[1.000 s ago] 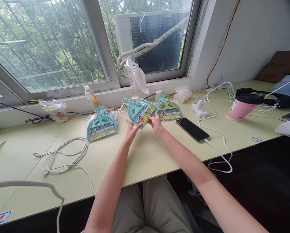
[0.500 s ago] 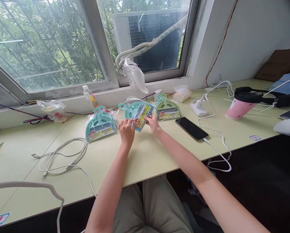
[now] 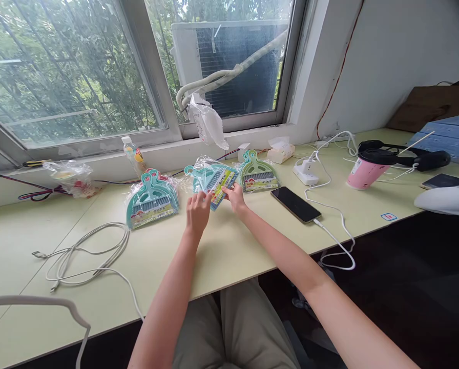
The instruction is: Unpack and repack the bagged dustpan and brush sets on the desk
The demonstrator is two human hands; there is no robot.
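Note:
A teal mini dustpan-and-brush set in clear wrap lies low over the pale green desk, handle pointing left. My left hand curls its fingers on the pack's near-left edge. My right hand pinches the near-right corner by the yellow label. A second teal set lies to the left. A green set lies to the right, just beyond my right hand.
A black phone on a white cable lies right of my hands, with a white charger behind it. A coiled white cable lies at the left. A pink cup, headphones, a small bottle and bags line the back.
The teal pack has come down from a raised, tilted hold to lie low over the desk. My left hand slid along its near edge. The camera view shifted slightly right.

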